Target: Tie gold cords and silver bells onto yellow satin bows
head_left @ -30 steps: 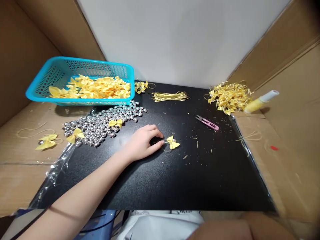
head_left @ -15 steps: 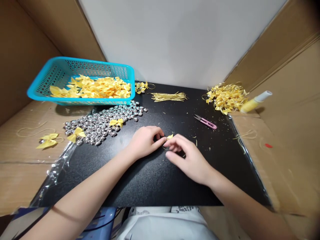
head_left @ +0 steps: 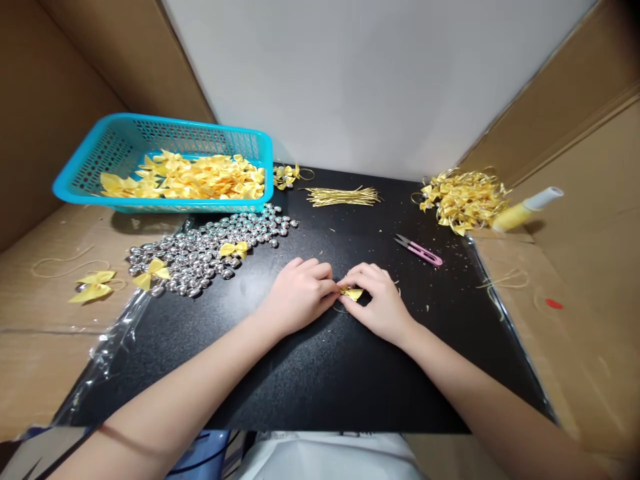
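Note:
A small yellow ribbon bow [head_left: 353, 293] is pinched between my two hands, low over the black tabletop. My left hand [head_left: 305, 293] is closed, its thumb and fingertips at the bow's left end. From the other side, my right hand [head_left: 377, 300] closes thumb and fingers on the bow. A thin loop of cord or wire shows faintly just below the fingertips. Much of the bow is covered by the fingers. Beyond my right hand lie pink thread snips [head_left: 419, 250], blades toward the upper left.
A blue basket [head_left: 165, 200] of yellow bows stands at the back left. Silver beads [head_left: 200, 257] spread before it. Gold ties [head_left: 343, 196] lie at the back. Finished-looking bows [head_left: 465, 200] are heaped at right beside a yellow spool [head_left: 523, 212]. Cardboard walls [head_left: 575, 153] flank the table.
My right hand's fingers have come together on the bow, and more of its yellow ribbon shows. My left hand has rolled inward, closer to the right. The view has shifted slightly.

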